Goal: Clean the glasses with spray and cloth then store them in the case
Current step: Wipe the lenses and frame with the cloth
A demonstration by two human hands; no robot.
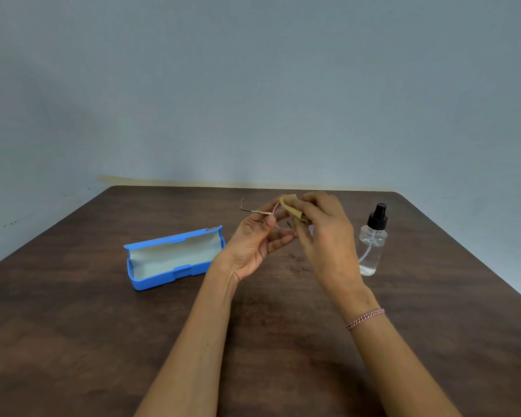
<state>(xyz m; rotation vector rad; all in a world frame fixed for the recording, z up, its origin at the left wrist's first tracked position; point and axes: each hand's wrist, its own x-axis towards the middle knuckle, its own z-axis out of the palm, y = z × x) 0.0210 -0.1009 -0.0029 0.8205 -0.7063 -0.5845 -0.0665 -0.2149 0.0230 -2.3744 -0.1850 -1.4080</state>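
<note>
**Wiping stage: cloth on the lens, case waiting open**

Wide brown table (103, 341) fills the view, and everything the job needs sits on it or just above it. Over on the left side lies the blue case (172, 260), lid thrown back, pale lining showing, nothing inside it. On the right stands the clear spray bottle (372, 239), upright, black pump on top, well clear of both hands and untouched at this moment.

Centre stage, lifted off the table: the left hand (254, 246), palm up, fingers closed on the glasses (254, 209) near the hinge, one thin temple arm sticking out to the left. The right hand (322, 233) comes in from the other side, fingers pinched on the small yellow cloth (291, 207), which is pressed against the frame's front. The lens itself is mostly hidden behind cloth and fingers, so how clean it is I can't say.

My read: this is the rubbing step, spraying most likely done. Next call is to work the cloth over the second lens, then fold both temples flat and carry the glasses left to that open case.
</note>
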